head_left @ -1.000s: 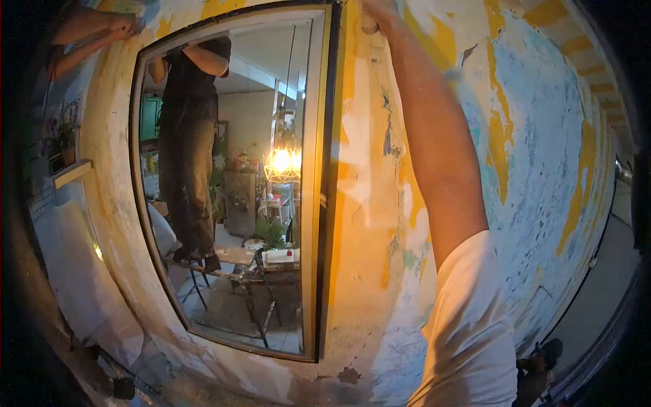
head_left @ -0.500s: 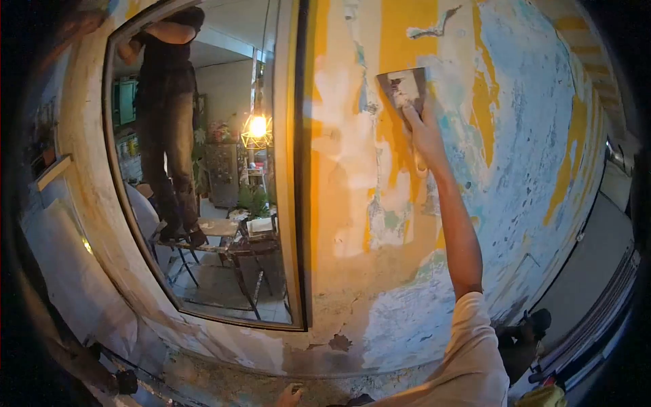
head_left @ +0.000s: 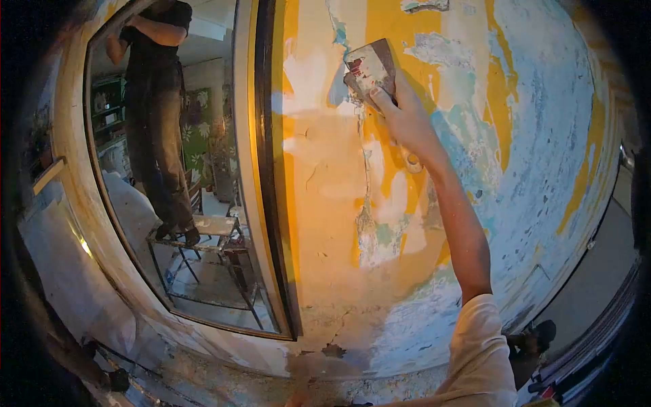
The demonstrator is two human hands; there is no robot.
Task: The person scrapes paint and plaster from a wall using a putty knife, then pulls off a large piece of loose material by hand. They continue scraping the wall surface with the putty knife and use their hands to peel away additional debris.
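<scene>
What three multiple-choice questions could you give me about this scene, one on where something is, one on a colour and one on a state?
1. Where is the blade of the scraper?
A) flat on the floor
B) against the wall, right of the dark frame
C) in a bucket

2. What colour is the paint stripe just above the blade?
A) yellow
B) red
C) black

3. How is the right hand?
A) open and empty
B) resting on the frame
C) shut on the scraper

Answers:
1 B: the blade presses on the peeling wall beside the frame.
2 A: a yellow stripe runs up from the blade.
3 C: the hand wraps the handle, with a finger laid on the blade.
</scene>
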